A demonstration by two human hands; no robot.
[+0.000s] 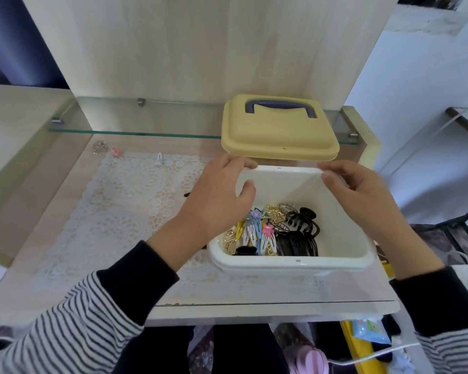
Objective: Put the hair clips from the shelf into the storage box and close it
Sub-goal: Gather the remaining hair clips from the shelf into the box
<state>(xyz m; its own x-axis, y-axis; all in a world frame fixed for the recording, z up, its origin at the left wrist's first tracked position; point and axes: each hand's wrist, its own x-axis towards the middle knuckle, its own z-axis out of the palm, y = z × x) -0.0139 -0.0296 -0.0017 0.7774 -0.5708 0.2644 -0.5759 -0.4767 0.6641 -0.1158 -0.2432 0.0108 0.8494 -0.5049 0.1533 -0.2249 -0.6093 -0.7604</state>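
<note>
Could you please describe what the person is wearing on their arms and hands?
The left sleeve and right sleeve are white with thin dark stripes, each ending in a plain black cuff. The left hand and right hand are bare: no gloves, rings or watch visible.

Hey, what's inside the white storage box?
The storage box holds a pile of hair clips: black claw clips, coloured snap clips, gold ones. The left hand covers part of its left side.

Soft, even daylight, faint shadows; wide-angle bending and slight blur at edges.
</note>
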